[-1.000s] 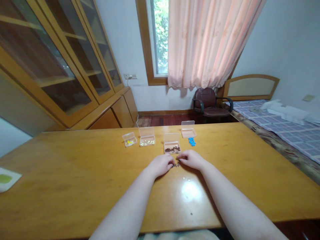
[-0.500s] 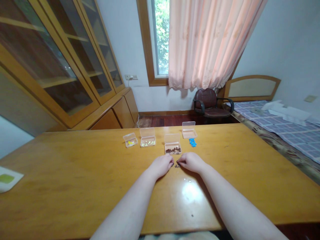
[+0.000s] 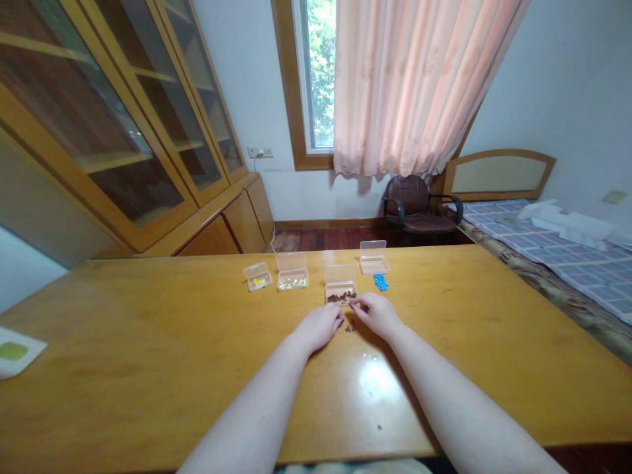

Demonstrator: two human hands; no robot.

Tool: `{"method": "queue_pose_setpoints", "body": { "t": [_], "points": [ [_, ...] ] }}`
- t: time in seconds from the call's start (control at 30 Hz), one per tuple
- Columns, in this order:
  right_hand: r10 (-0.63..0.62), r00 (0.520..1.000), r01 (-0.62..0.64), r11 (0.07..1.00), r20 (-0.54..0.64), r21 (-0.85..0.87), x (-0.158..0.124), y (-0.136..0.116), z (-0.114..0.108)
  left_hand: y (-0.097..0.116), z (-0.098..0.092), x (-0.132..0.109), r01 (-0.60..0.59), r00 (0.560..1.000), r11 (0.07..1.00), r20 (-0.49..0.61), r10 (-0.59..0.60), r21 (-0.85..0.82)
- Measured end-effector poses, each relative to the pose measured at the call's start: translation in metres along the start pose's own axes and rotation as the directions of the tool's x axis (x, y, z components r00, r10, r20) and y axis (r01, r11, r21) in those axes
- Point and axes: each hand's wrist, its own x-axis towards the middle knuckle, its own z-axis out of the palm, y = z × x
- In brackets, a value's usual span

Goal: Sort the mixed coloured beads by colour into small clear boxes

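An open clear box (image 3: 341, 295) holds several small brown pieces. My right hand (image 3: 376, 314) is at its front right corner, thumb and fingers pinched together; what they hold is too small to name. Just in front of the box, my left hand (image 3: 320, 326) rests on the table with its fingers closed, their contents hidden. Between the hands lie a few small brown pieces (image 3: 349, 328) on the wood. Behind the right hand is a pile of blue pieces (image 3: 380, 282), in front of an open clear box (image 3: 374, 264).
On the wooden table (image 3: 148, 368), a box with pale pieces (image 3: 292, 281) and a box with yellow pieces (image 3: 257, 281) stand to the left. A white and green item (image 3: 17, 353) lies at the left edge. Beyond are a chair (image 3: 415, 204) and a bed.
My right hand has moved forward from the loose brown pieces to the front edge of the box of brown pieces. My left hand has stayed in place.
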Motion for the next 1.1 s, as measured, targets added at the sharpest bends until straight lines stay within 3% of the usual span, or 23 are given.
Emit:
{"method": "queue_pose_setpoints", "body": {
  "t": [0.07,0.13,0.33,0.5,0.7,0.8,0.93,1.1],
  "points": [
    [0.076,0.993,-0.076,0.997,-0.088,-0.001,0.005,0.003,0.003,0.0,0.001,0.0,-0.002,1.0,1.0,-0.006,0.002,-0.013],
    [0.103,0.991,-0.104,0.994,-0.08,-0.013,0.008,0.006,0.006,-0.001,0.002,0.001,0.0,1.0,1.0,-0.013,0.0,-0.022],
    [0.084,0.996,-0.084,0.996,0.038,-0.023,0.003,0.01,-0.002,-0.005,0.002,0.003,-0.003,0.991,0.99,-0.131,-0.015,-0.138],
    [0.028,0.983,-0.024,0.999,0.183,-0.026,-0.001,0.007,-0.014,-0.012,0.0,0.012,0.082,0.944,0.98,-0.303,-0.135,-0.182],
    [-0.016,0.937,0.003,0.999,0.349,0.036,-0.005,0.004,-0.02,-0.022,0.002,0.013,0.131,0.918,0.977,-0.351,-0.183,-0.166],
    [-0.065,0.929,0.052,0.998,0.365,0.047,-0.006,0.003,-0.021,-0.018,0.0,0.007,0.062,0.939,0.989,-0.328,-0.103,-0.132],
    [-0.111,0.922,0.121,0.993,0.37,-0.002,-0.005,0.0,-0.022,-0.006,-0.003,0.001,-0.105,0.98,0.992,-0.178,0.092,-0.065],
    [-0.074,0.928,0.127,0.984,0.364,-0.123,-0.003,-0.008,-0.021,0.002,-0.003,-0.002,-0.187,0.982,0.981,-0.029,0.186,-0.049]
  ]
}}
